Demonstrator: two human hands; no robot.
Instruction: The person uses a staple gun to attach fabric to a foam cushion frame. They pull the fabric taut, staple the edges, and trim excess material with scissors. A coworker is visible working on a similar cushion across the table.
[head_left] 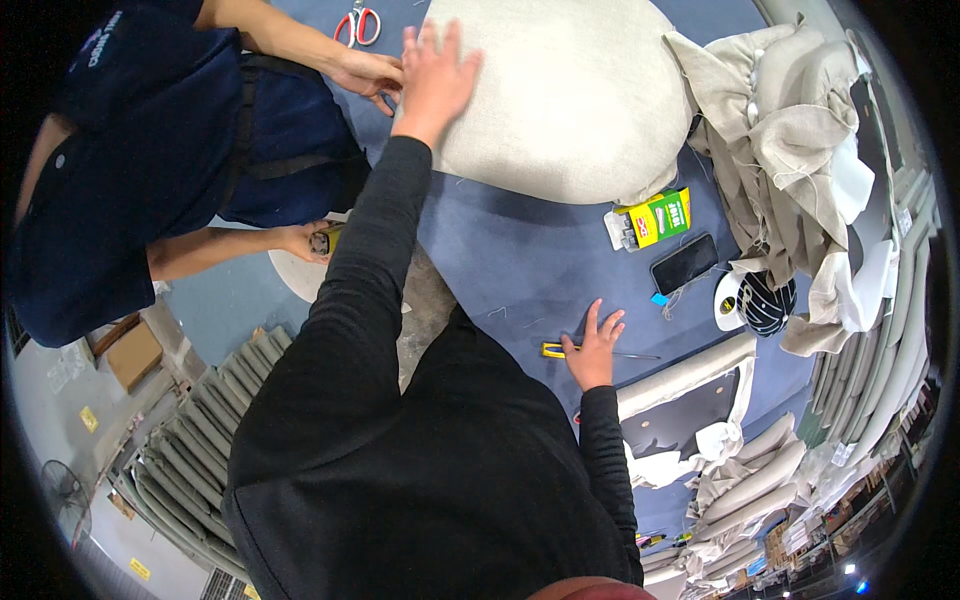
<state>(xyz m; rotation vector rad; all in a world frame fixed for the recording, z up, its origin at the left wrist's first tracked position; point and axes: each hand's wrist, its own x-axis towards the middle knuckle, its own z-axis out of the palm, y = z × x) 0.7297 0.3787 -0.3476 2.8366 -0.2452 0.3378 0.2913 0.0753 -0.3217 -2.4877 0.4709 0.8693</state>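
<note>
My left hand [436,88], fingers spread, lies on the left edge of a large rounded beige fabric cushion [560,95]. A co-worker's hand [368,76] is right beside it at the same edge. My right hand [593,352] is over a thin-shafted tool with a yellow handle [552,350], which looks like a screwdriver. Its fingers are stretched apart, and the thumb is close to the handle; whether it touches the tool I cannot tell. The co-worker's other hand [303,241] grips a yellow and dark object, partly hidden by my left sleeve.
Red-handled scissors [357,26] lie beyond my left hand on the blue-grey table [490,250]. Right of centre are a yellow-green box [660,217], a black phone [685,263] and a striped dark ball [766,303]. Crumpled beige fabric [790,140] and a padded panel [685,410] lie at right.
</note>
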